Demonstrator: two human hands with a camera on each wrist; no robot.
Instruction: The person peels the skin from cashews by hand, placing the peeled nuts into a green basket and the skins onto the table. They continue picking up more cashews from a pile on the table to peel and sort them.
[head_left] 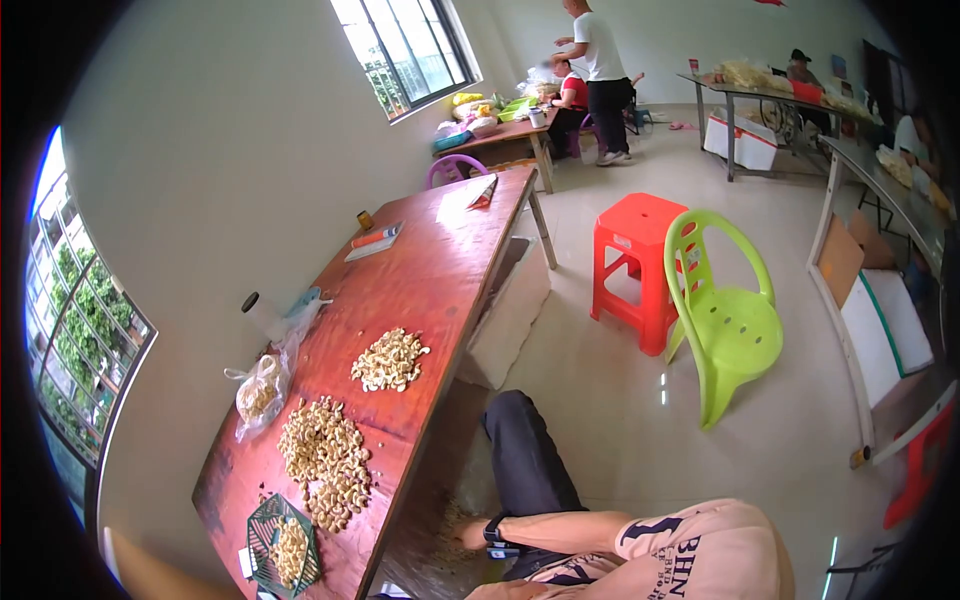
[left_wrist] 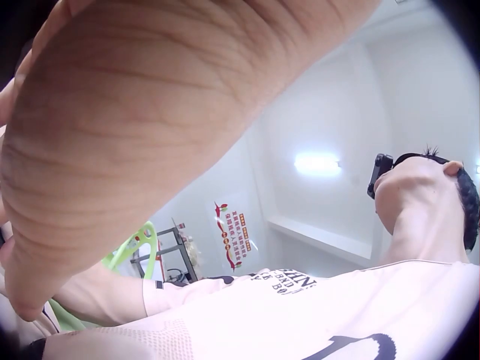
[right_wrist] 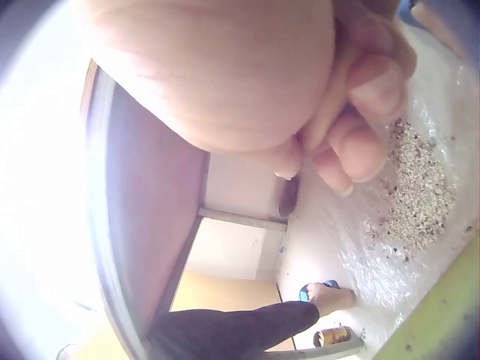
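My right hand (right_wrist: 300, 90) hangs beside the table's edge, low over the floor, its fingers (right_wrist: 358, 150) loosely curled and nothing visible in them. Below it, a heap of small pale crumbs (right_wrist: 420, 195) lies on a clear plastic sheet (right_wrist: 360, 247). The left hand (left_wrist: 142, 127) fills the upper left of the left wrist view with its heel and palm, and most of its fingers are out of sight. On the red-brown table (head_left: 430, 240) lie a large pile of cashews (head_left: 325, 455), a smaller pile (head_left: 390, 360) and a green basket (head_left: 262, 530) holding more cashews.
A tied plastic bag (head_left: 262, 390) and a dark-lidded jar (head_left: 258, 312) stand along the wall side. Right of the table are a red stool (head_left: 640, 225) and a green chair (head_left: 735, 330). People (head_left: 600, 60) are at the far tables. A foot in a blue sandal (right_wrist: 328, 296) shows below.
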